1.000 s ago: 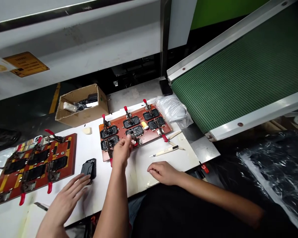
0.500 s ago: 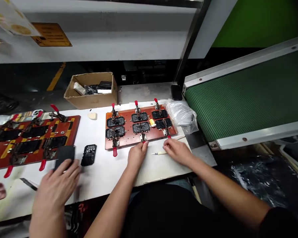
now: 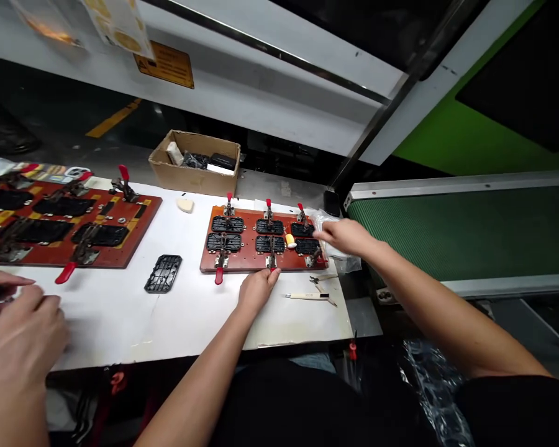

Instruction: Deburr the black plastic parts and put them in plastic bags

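Note:
A red-brown fixture board (image 3: 249, 256) carries several black plastic panels (image 3: 223, 242) under toggle clamps with red handles. My left hand (image 3: 255, 292) is at the board's front edge, its thumb and fingers closed on the red handle of the middle front toggle clamp (image 3: 273, 270). Over the board's right end is my right hand (image 3: 347, 236), fingers curled together beside the right-hand panels (image 3: 306, 246); what they hold, if anything, is hidden. The right front clamp (image 3: 315, 258) lies just below it. A yellow-and-white piece (image 3: 290, 241) sits on the board between panels.
A loose black panel (image 3: 164, 274), a pale-handled tool (image 3: 307, 297) and pliers (image 3: 321, 279) lie on the white table. To the left, a co-worker's hands (image 3: 23, 329) are by a second fixture board (image 3: 140, 230). Behind stands a cardboard box (image 3: 193, 179); a green conveyor (image 3: 447, 223) is at right.
My right hand has moved up from the right front clamp's handle to above the board's right end. My left hand stays at its handle. The co-worker's hand has moved left, and the view has turned.

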The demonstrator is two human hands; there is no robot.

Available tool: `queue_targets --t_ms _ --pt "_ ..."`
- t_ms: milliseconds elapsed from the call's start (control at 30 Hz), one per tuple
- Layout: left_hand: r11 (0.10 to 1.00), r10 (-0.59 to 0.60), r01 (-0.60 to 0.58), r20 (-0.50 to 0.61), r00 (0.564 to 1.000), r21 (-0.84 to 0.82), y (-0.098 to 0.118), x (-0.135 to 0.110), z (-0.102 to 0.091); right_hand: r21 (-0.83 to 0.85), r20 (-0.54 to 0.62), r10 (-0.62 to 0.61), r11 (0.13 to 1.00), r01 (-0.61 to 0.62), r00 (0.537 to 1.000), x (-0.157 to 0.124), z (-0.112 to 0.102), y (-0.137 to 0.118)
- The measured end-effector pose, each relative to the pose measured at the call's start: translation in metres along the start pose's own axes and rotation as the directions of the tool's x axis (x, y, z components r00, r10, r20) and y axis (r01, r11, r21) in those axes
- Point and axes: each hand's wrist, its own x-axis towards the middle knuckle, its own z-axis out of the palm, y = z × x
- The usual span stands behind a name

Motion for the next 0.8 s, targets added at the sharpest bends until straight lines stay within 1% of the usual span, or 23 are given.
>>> queue_targets --t_ms 33,67,100,167,233,300,400,500,567,633,700,733,767,800 --pt "1.000 -0.008 0.007 -0.006 1.000 -0.014 -0.001 0.000 0.000 -0.001 -0.037 0.027 1.000 -0.027 0.999 0.011 -0.006 -0.003" --pt "0.999 -0.015 0.015 -0.012 1.000 -0.029 -0.002 0.000 0.001 0.003 -0.053 0.047 0.999 -0.047 0.997 0.023 -0.008 -0.008" --pt "0.999 -0.020 0.019 -0.017 1.000 -0.046 -0.003 0.001 0.002 0.010 -0.044 0.061 0.998 -0.061 0.997 0.034 -0.005 -0.015" --pt "0.996 -0.024 0.022 -0.026 0.999 -0.083 -0.004 0.001 0.002 0.028 0.018 0.087 0.996 -0.087 0.996 0.054 0.008 -0.030" --pt "0.993 -0.028 0.024 -0.032 0.999 -0.119 -0.006 0.001 0.002 0.058 0.075 0.116 0.991 -0.120 0.990 0.069 0.025 -0.040" --pt "0.988 -0.035 0.028 -0.042 0.999 -0.154 -0.009 0.001 0.003 0.112 0.088 0.137 0.983 -0.146 0.987 0.075 0.036 -0.041" --pt "0.975 -0.039 0.025 -0.057 0.998 -0.222 -0.012 0.000 0.003 0.248 0.044 0.149 0.956 -0.155 0.988 0.073 0.036 -0.029" --pt "0.940 -0.029 0.003 -0.070 0.997 -0.340 -0.011 -0.003 -0.002 0.449 -0.039 0.134 0.888 -0.102 0.990 0.054 0.028 -0.021" --pt "0.893 -0.011 -0.023 -0.072 0.997 -0.449 -0.007 -0.011 -0.009 0.591 -0.104 0.088 0.806 -0.010 0.991 0.031 0.028 -0.029" --pt "0.833 0.040 -0.066 -0.059 0.997 -0.550 0.000 -0.024 -0.017 0.702 -0.162 0.028 0.706 0.095 0.986 -0.001 0.037 -0.049" --pt "0.746 0.124 -0.111 -0.027 0.992 -0.657 0.009 -0.041 -0.024 0.772 -0.197 -0.032 0.611 0.175 0.980 -0.038 0.053 -0.077" --pt "0.687 0.158 -0.107 0.003 0.987 -0.718 0.013 -0.050 -0.026 0.801 -0.212 -0.062 0.561 0.209 0.975 -0.055 0.061 -0.091" --pt "0.625 0.174 -0.072 0.048 0.984 -0.777 0.016 -0.059 -0.026 0.831 -0.227 -0.092 0.501 0.242 0.970 -0.071 0.069 -0.103" --pt "0.565 0.166 -0.008 0.104 0.981 -0.825 0.018 -0.067 -0.025 0.861 -0.237 -0.126 0.432 0.268 0.963 -0.084 0.077 -0.111"
